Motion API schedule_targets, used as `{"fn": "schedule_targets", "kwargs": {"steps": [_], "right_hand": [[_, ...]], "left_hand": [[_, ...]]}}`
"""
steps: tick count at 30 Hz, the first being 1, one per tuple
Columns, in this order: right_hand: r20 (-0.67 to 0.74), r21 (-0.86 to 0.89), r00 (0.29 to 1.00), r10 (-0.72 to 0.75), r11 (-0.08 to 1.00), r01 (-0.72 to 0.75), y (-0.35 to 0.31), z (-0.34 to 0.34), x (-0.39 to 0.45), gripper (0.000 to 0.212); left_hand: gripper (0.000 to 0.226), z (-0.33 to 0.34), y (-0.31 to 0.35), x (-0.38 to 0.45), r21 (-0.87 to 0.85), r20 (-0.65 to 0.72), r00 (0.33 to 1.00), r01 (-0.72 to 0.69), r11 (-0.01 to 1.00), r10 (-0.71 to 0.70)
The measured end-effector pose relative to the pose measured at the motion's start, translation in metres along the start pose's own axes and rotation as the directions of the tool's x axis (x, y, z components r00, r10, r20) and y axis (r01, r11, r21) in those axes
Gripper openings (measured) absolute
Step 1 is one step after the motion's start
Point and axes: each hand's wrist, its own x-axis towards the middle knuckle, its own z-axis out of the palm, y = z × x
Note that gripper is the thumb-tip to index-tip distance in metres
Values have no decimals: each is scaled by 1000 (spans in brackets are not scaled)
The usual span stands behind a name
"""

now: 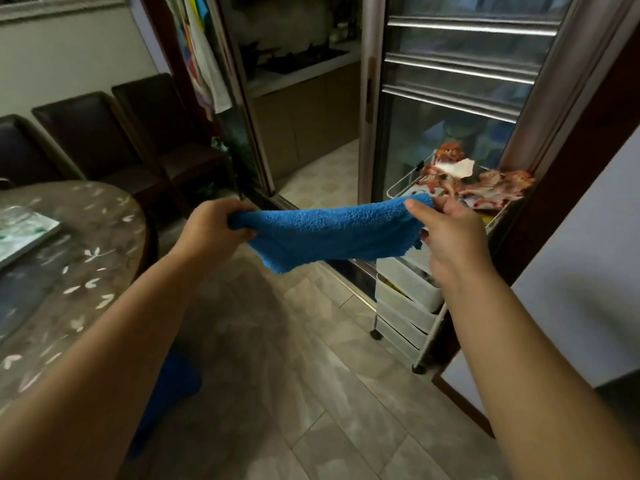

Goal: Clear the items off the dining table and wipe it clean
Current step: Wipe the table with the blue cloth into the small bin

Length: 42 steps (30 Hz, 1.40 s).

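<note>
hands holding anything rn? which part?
Both. The left hand grips one end of the blue terry cloth; the right hand pinches the opposite end, cloth stretched between them.

Two hands, one blue cloth, three dark chairs, one table, and one white trolley are counted.

Open floor lies between table and drawer cart.

I see a dim, murky room, with soft glare on the metal door bars at upper right. Wide-angle bending curves the frame edges, and the forearms' shadow darkens the floor at lower centre
</note>
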Motion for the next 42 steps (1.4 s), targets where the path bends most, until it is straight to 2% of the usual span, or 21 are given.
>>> {"fn": "schedule_targets", "kwargs": {"steps": [4, 7, 9, 10, 11, 12, 13, 14, 16, 19, 21, 25, 29, 31, 34, 39, 40, 42], "right_hand": [[-3, 83, 998, -55, 995, 55, -10, -4, 22, 14], [28, 107, 995, -101, 990, 97, -12, -4, 40, 9], [3, 97, 994, -109, 989, 108, -12, -1, 59, 8], [3, 116, 996, -92, 989, 91, -11, -2, 62, 7], [7, 131, 997, -83, 988, 81, -11, -1, 68, 7], [7, 127, 997, -79, 989, 78, -9, 2, 78, 7], [6, 103, 997, -77, 992, 76, -7, 7, 88, 9], [10, 78, 998, -67, 995, 66, -5, 15, 102, 12], [12, 31, 999, -40, 999, 39, -1, 28, 119, 22], [3, 4, 1000, -7, 1000, 7, 6, 55, 147, 35], [-54, -41, 999, 3, 999, -5, 11, 69, 160, 35], [-196, -202, 979, -50, 979, 10, 22, 82, 182, 13], [-245, -215, 969, -35, 976, -19, 24, 78, 196, 8], [-238, -169, 971, 11, 984, -52, 24, 72, 203, 4], [-205, 2, 976, 76, 997, -77, 19, 65, 213, 4], [-194, 193, 980, 47, 981, -9, -3, 62, 223, 10], [-197, 210, 980, 39, 978, 3, -7, 61, 224, 10], [-200, 228, 980, 25, 973, 22, -10, 59, 227, 13]], "left_hand": [[30, 8, 10, 36, 94, -13, 997, -72, 993, 74], [19, 14, 8, 70, 132, 15, 994, -107, 985, 106], [7, 18, 3, 97, 38, 53, 995, -92, 995, 89], [7, 19, 0, 98, -109, 81, 996, -38, 993, 47], [5, 23, -2, 101, -341, 127, 992, 48, 939, -5], [7, 29, -3, 107, -597, 179, 982, 154, 787, -56], [12, 37, -6, 115, -761, 223, 971, 230, 607, -89], [15, 46, -10, 127, -849, 260, 960, 278, 449, -102], [18, 65, -12, 141, -878, 278, 948, 316, 360, -153], [19, 84, -11, 173, -840, 263, 937, 340, 422, -230], [20, 89, -7, 193, -836, 249, 939, 331, 437, -236], [19, 84, 1, 230, -859, 229, 959, 279, 428, -165], [18, 82, -2, 255, -786, 68, 996, 86, 612, -53], [15, 85, -4, 264, -766, 47, 999, 52, 641, -24], [16, 86, -3, 273, -805, 69, 998, 55, 591, 0], [16, 78, 7, 277, -832, 85, 995, 39, 554, 58], [16, 76, 8, 278, -805, 66, 995, 13, 593, 68], [22, 72, 8, 279, -665, -7, 996, -74, 743, 93]]}}
